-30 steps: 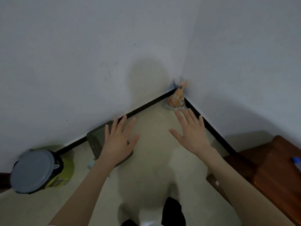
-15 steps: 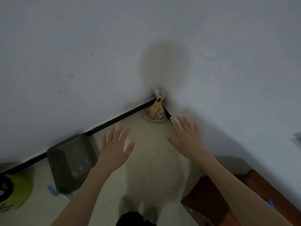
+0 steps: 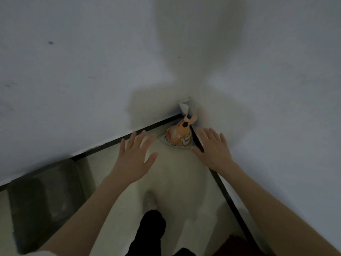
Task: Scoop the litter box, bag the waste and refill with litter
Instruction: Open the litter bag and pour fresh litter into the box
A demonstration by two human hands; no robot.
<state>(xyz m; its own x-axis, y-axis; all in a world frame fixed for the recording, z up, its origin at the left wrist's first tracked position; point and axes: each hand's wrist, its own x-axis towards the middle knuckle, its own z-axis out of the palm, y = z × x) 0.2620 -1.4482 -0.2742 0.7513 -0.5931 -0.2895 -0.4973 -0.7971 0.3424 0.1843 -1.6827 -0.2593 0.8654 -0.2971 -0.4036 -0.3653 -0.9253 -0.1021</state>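
Observation:
An orange printed litter bag [image 3: 178, 136], its top twisted shut, stands on the floor in the corner where two white walls meet. My left hand [image 3: 133, 157] is held out with fingers spread, a short way left of the bag and holding nothing. On the bag's right, my right hand [image 3: 215, 149] is also spread and apart from it. A dark grey litter box [image 3: 46, 196] sits on the floor against the left wall, at the lower left.
Black skirting [image 3: 110, 144] runs along both walls into the corner. My leg in dark trousers [image 3: 149, 230] and a foot show at the bottom centre. A reddish-brown wooden piece [image 3: 238, 245] shows at the bottom right edge.
I have moved closer to the corner: the bag looks larger and nearer between my hands. The litter box has slid to the lower left, and the green bin has left the view.

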